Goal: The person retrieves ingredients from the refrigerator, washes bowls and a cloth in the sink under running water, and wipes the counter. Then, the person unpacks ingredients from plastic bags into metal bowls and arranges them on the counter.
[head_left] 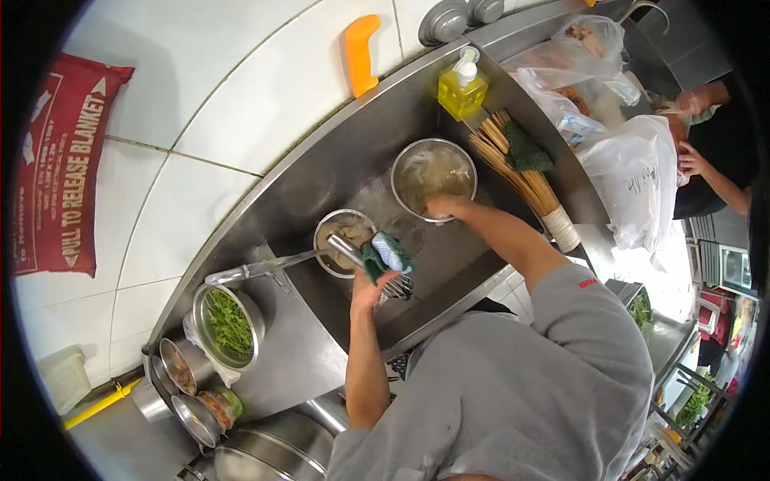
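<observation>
My left hand [369, 290] is closed around a metal whisk [345, 248] and a green scouring pad [375, 263], with a blue-and-white piece [390, 252] against the pad. The whisk's wire loops stick out on the right of the hand. Just beyond it, a metal bowl [322, 232] with cloudy liquid sits under the faucet [265, 266]. Farther right, my right hand [439, 207] reaches over the near rim of a second metal bowl [403, 164] of murky water; its fingers are largely hidden there. Both bowls are in the steel sink [353, 309].
A bamboo brush [521, 180] with a green pad and a yellow soap bottle [463, 90] stand at the sink's right. A pot of greens [228, 321] and several pans are left. Plastic bags [630, 180] lie right, near another person's hands [695, 160].
</observation>
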`<state>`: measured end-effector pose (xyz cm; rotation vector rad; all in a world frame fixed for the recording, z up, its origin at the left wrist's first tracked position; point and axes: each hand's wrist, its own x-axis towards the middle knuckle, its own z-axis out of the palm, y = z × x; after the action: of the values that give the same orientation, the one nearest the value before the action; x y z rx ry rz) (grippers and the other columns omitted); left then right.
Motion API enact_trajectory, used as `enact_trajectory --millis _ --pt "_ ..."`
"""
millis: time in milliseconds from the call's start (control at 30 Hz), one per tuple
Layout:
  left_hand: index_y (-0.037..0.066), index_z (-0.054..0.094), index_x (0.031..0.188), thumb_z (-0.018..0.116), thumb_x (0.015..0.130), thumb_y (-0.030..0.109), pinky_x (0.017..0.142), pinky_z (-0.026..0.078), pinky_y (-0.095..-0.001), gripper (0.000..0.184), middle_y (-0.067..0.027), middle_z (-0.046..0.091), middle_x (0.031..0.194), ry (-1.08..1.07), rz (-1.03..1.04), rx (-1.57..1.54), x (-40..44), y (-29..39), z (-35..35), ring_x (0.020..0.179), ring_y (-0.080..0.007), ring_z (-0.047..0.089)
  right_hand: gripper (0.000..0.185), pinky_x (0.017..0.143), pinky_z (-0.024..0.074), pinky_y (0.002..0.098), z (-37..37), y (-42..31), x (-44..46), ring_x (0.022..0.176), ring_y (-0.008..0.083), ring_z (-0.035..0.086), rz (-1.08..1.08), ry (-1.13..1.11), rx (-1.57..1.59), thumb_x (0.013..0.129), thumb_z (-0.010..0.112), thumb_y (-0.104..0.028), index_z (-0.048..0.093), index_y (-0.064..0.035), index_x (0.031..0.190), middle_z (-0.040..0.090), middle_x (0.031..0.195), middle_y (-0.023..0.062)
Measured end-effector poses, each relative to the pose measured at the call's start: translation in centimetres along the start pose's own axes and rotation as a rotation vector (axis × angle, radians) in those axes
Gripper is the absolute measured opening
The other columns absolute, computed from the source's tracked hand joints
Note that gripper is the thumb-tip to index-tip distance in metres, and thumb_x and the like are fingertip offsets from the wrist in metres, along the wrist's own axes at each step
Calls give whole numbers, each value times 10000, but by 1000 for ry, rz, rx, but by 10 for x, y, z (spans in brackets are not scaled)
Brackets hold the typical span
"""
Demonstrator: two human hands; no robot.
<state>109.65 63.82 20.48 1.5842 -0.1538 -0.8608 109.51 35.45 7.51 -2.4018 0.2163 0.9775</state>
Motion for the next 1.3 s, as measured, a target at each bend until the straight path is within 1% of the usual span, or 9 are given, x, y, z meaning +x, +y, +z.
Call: enact_trajectory --millis 233,333,533,667,900,933,1133,1200,1300 --pt "68 340 1342 851 587 5 932 461 -323 915 -41 541 1160 -137 88 -63 -11 14 17 1056 -165 549 308 862 472 448 -38 -9 -71 1001 358 614 38 104 -32 843 557 -232 676 34 941 645 1037 223" --pt "58 353 1330 844 585 -12 935 461 -326 895 -40 539 1159 -147 95 -71 -21 23 11 1054 -167 550 295 833 482 416 -36 -6 -85 977 362 609 -350 62 -267 865 541 -200 653 45 986 623 1010 255" --pt "47 380 1306 856 560 -13 940 453 -331 887 -37 534 1161 -127 197 -19 -46 43 1 1075 -173 537 363 840 486 359 -2 27 -80 1001 248 625 -408 381 752 905 534 -343 658 -22 1024 656 1032 182" --pt "51 389 1308 873 558 22 966 431 -344 893 -43 531 1184 -168 234 -102 -49 30 -6 1103 -184 522 471 881 475 377 -42 -12 -153 1104 283 577 -279 169 1739 948 509 -258 421 50 1294 566 1231 180" --pt "49 405 1326 832 576 23 969 405 -352 864 -54 549 1195 -136 33 158 -38 -6 -25 1104 -212 518 388 731 543 335 25 7 -131 850 220 644 -417 518 1414 821 508 79 507 -8 1198 620 1094 155" --pt "43 406 1321 828 565 5 974 407 -363 866 -81 539 1215 -171 41 -29 -28 -24 -31 1113 -229 518 360 739 537 331 35 -2 -142 836 201 644 -404 834 922 808 517 68 543 -12 1158 633 1068 131" --pt "-7 485 1228 686 733 -91 872 485 -374 541 -124 560 1179 -158 0 -40 -18 -12 -26 1016 -253 582 204 742 514 258 66 -25 -297 865 152 632 -104 1328 968 816 616 -46 682 -48 1008 655 935 70" --pt "-5 489 1224 679 754 -75 882 482 -378 512 -119 560 1185 -205 -25 17 2 -17 -34 1020 -255 583 223 629 487 235 114 1 -337 665 87 581 1 1242 1535 839 654 -150 691 -67 1042 676 845 28" --pt "-4 501 1211 646 788 -70 877 487 -376 452 -108 581 1160 -271 -82 18 -12 18 -10 1009 -253 590 234 599 460 224 203 44 -412 681 62 562 247 1403 1873 850 673 -206 686 -75 1043 667 871 -11"
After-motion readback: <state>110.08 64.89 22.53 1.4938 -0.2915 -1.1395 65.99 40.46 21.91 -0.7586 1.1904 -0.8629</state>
